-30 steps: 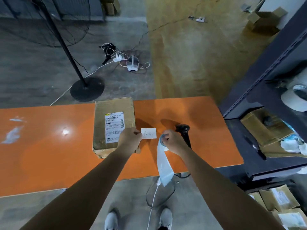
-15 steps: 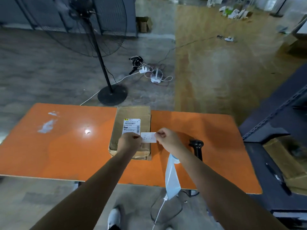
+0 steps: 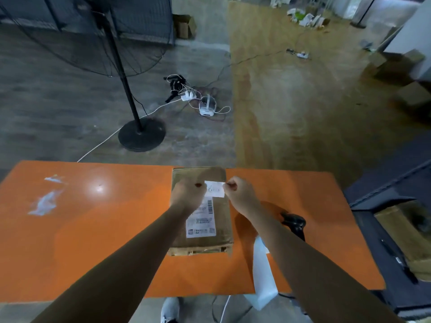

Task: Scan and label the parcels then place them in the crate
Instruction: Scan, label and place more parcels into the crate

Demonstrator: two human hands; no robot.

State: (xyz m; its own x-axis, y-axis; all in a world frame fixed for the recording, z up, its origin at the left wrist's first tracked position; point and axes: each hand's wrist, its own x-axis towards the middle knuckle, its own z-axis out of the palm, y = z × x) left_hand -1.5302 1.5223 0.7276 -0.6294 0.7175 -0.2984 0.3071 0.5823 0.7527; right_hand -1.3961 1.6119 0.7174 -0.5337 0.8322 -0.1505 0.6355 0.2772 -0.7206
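Cardboard parcel [image 3: 201, 213] flat on orange table [image 3: 93, 229]. Left hand [image 3: 187, 194] and right hand [image 3: 240, 194] each pinch one end of small white label [image 3: 214, 189] over parcel's far end. Risks: label lands crooked, creases, or overlaps shipping label [image 3: 201, 220] barcode. Scanner [image 3: 294, 223] near right forearm, could get knocked.

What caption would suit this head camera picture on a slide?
Both hands, left and right, hold a small white label over a cardboard parcel on the orange table.

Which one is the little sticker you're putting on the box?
Find the orange table, then the brown cardboard parcel on it. Above its far end, the left hand and right hand pinch a small white sticker, smaller than the printed barcode label.
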